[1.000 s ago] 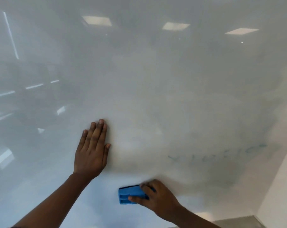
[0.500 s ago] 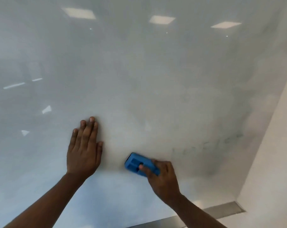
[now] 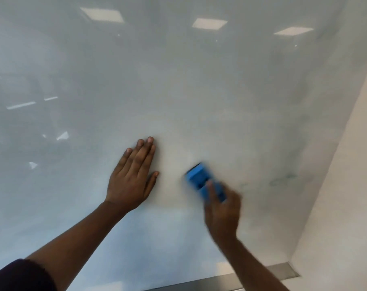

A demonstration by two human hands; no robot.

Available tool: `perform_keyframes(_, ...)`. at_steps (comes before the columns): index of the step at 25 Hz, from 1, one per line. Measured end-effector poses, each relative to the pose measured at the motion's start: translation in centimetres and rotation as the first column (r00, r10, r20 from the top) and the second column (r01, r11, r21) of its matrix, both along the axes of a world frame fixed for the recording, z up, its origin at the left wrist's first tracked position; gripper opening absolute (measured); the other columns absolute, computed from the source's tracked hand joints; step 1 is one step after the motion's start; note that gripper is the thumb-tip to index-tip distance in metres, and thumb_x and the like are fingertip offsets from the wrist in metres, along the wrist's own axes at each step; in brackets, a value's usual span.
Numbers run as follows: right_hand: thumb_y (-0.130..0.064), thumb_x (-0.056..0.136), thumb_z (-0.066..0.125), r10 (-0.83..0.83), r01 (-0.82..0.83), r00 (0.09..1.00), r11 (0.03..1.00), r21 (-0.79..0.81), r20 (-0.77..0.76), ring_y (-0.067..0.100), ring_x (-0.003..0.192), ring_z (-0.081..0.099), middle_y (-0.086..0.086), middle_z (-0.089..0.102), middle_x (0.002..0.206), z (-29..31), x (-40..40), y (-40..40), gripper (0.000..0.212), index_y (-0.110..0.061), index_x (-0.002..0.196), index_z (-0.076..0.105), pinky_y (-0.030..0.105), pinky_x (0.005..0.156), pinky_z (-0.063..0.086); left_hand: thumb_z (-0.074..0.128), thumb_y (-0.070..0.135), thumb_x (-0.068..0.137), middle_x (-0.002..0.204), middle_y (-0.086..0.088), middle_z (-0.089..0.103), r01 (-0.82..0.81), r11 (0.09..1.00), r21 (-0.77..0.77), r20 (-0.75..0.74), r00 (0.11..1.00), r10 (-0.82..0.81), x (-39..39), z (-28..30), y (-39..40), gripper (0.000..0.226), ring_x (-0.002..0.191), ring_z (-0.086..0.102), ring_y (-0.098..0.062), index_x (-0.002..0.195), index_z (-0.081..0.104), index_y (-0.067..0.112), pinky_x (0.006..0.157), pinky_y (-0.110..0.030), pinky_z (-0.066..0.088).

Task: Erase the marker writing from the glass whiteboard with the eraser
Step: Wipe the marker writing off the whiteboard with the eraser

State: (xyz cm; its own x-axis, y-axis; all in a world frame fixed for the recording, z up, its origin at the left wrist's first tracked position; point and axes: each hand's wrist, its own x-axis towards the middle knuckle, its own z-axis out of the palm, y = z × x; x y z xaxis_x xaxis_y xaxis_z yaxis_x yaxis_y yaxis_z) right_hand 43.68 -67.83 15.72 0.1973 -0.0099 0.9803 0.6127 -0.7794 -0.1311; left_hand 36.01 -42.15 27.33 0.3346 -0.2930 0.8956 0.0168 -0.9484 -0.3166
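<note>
Two hands on record, both against the glass whiteboard [image 3: 199,91]. Left hand [image 3: 134,177]: flat on the glass, fingers straight and close together, thumb out to the side, holding nothing; it has kept this bracing pose throughout the last second, with only a slight apparent shift that may be the camera's. Right hand [image 3: 222,208]: fingers curled round the blue eraser [image 3: 203,181], thumb along its near face; blurred, so exact finger placement cannot be told. Eraser: pressed to the board just right of the left hand, tilted with its upper end toward the left. Change noted: a second ago it lay lower and roughly level beneath the writing; it has since swung upward and turned on a diagonal, in what reads as a scrubbing stroke. Marker writing [image 3: 283,181]: a second ago, a faint legible row of blue-green characters to the right of the eraser; now only a pale smear and one or two ghost loops, well to the right of the eraser, near the board's right edge. Judgement: most of the writing is gone, the residue lies outside the present stroke, and the eraser will probably need to travel right to finish. Also present: a metal ledge [image 3: 283,271] along the bottom, a plain wall [image 3: 346,185] at right, ceiling lights [image 3: 209,23] reflected in the glass.
</note>
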Motion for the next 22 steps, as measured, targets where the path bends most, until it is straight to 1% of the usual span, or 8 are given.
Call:
perform_keyframes(2, -0.018, 0.093, 0.079, 0.098, -0.071, 0.995, 0.893, -0.445, 0.037, 0.032, 0.099, 0.057, 0.012, 0.057, 0.127, -6.0, -1.0, -0.4, 0.074, -0.041, 0.155, 0.045, 0.046, 0.082, 0.058, 0.054, 0.033, 0.104, 0.17, -0.012, 0.025, 0.007, 0.999, 0.032, -0.024, 1.0, -0.006, 0.9, 0.2, -2.1, 0.07, 0.162, 0.018, -0.023, 0.161, 0.028, 0.003, 0.131, -0.04, 0.019)
perform_keyframes(4, -0.018, 0.095, 0.077, 0.156, -0.119, 0.988, 0.808, -0.577, 0.015, 0.029, 0.1, 0.058, 0.01, 0.057, 0.129, -6.6, 0.4, -3.9, 0.071, -0.043, 0.154, 0.046, 0.045, 0.082, 0.059, 0.051, 0.034, 0.105, 0.171, -0.011, 0.023, -0.005, 0.998, 0.059, -0.052, 0.999, 0.008, 1.6, -0.3, -3.7, 0.07, 0.162, 0.017, -0.023, 0.163, 0.025, 0.004, 0.131, -0.041, 0.019)
perform_keyframes(8, -0.022, 0.095, 0.073, -0.017, 0.02, 0.999, 0.998, -0.059, 0.046, 0.037, 0.105, 0.055, 0.02, 0.055, 0.125, 2.1, 5.1, -11.9, 0.078, -0.028, 0.162, 0.033, 0.048, 0.088, 0.052, 0.047, 0.033, 0.106, 0.172, -0.011, 0.021, -0.035, 0.999, 0.028, -0.05, 0.998, 0.036, 2.4, -1.3, -5.3, 0.07, 0.162, 0.016, -0.025, 0.163, 0.022, 0.003, 0.131, -0.042, 0.017)
perform_keyframes(11, -0.026, 0.098, 0.066, -0.025, 0.086, 0.988, 0.909, 0.408, -0.153, 0.036, 0.105, 0.047, 0.023, 0.051, 0.118, 5.2, 7.2, -13.8, 0.07, -0.017, 0.16, 0.036, 0.049, 0.092, 0.047, 0.045, 0.03, 0.105, 0.172, -0.013, 0.02, -0.049, 0.998, -0.028, -0.043, 0.998, 0.047, 2.8, -1.9, -6.5, 0.068, 0.163, 0.013, -0.025, 0.163, 0.022, 0.001, 0.132, -0.041, 0.014)
perform_keyframes(13, -0.027, 0.099, 0.063, 0.008, 0.056, 0.98, 0.946, 0.32, -0.197, 0.034, 0.107, 0.05, 0.026, 0.056, 0.119, 1.0, 5.3, -10.6, 0.056, -0.014, 0.152, 0.051, 0.047, 0.094, 0.047, 0.045, 0.03, 0.105, 0.172, -0.013, 0.02, -0.036, 0.999, -0.038, -0.048, 0.998, 0.034, 3.1, -2.5, -7.6, 0.069, 0.163, 0.012, -0.024, 0.162, 0.022, 0.0, 0.132, -0.041, 0.013)
perform_keyframes(15, -0.026, 0.103, 0.061, 0.09, -0.107, 0.983, 0.989, -0.102, -0.159, 0.023, 0.108, 0.055, 0.017, 0.064, 0.121, -4.7, 2.1, -8.1, 0.044, -0.029, 0.146, 0.058, 0.044, 0.096, 0.053, 0.045, 0.031, 0.104, 0.173, -0.012, 0.017, -0.023, 0.999, -0.042, -0.049, 0.999, 0.021, 3.5, -2.8, -8.5, 0.069, 0.163, 0.011, -0.024, 0.162, 0.022, 0.0, 0.132, -0.041, 0.013)
perform_keyframes(17, -0.025, 0.103, 0.061, 0.106, -0.161, 0.983, 0.89, -0.428, -0.15, 0.025, 0.105, 0.063, 0.009, 0.068, 0.123, -5.8, 2.8, -10.6, 0.047, -0.046, 0.145, 0.055, 0.043, 0.096, 0.055, 0.044, 0.032, 0.104, 0.175, -0.009, 0.01, -0.019, 0.998, -0.052, -0.049, 0.999, 0.017, 3.7, -3.1, -9.0, 0.07, 0.163, 0.01, -0.023, 0.162, 0.022, 0.0, 0.132, -0.04, 0.012)
perform_keyframes(22, -0.021, 0.098, 0.063, -0.007, 0.036, 0.984, 0.986, 0.162, -0.178, 0.04, 0.11, 0.053, 0.022, 0.052, 0.124, 2.1, 9.3, -22.0, 0.068, -0.03, 0.16, 0.036, 0.045, 0.097, 0.047, 0.043, 0.033, 0.103, 0.174, -0.01, 0.011, -0.045, 0.997, -0.062, -0.039, 0.998, 0.043, 4.2, -3.5, -9.0, 0.071, 0.163, 0.011, -0.025, 0.162, 0.023, -0.001, 0.132, -0.043, 0.013)
